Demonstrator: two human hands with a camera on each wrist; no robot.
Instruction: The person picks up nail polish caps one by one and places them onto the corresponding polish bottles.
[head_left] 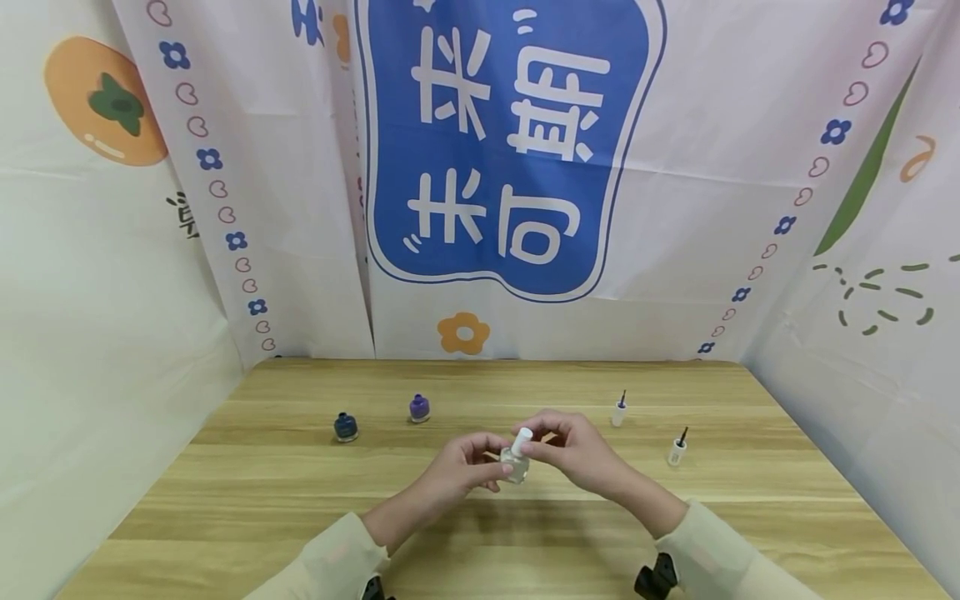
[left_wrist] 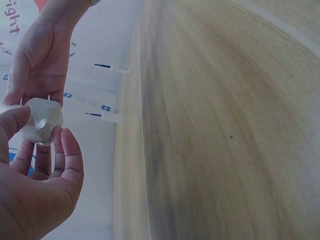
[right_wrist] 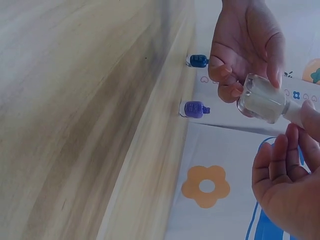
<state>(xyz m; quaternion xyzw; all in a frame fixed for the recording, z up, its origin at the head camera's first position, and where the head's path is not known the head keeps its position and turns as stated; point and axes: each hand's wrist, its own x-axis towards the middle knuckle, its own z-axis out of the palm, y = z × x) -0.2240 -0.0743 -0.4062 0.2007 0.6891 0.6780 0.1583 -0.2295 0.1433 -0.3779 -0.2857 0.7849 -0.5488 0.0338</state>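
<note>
Between the two hands, above the table, is a bottle of clear or whitish nail polish with a white cap on its neck. My left hand pinches the glass body between thumb and fingers. From the right, my right hand pinches the white cap with thumb and fingertips. The right wrist view shows the glass bottle tilted, its cap under the right thumb. In the left wrist view, the bottle's base faces the camera.
Uncapped dark blue and purple polish bottles stand at the left and back of the wooden table. Two white caps, one further back and one nearer, stand brush-up at the right. Printed cloth encloses the table.
</note>
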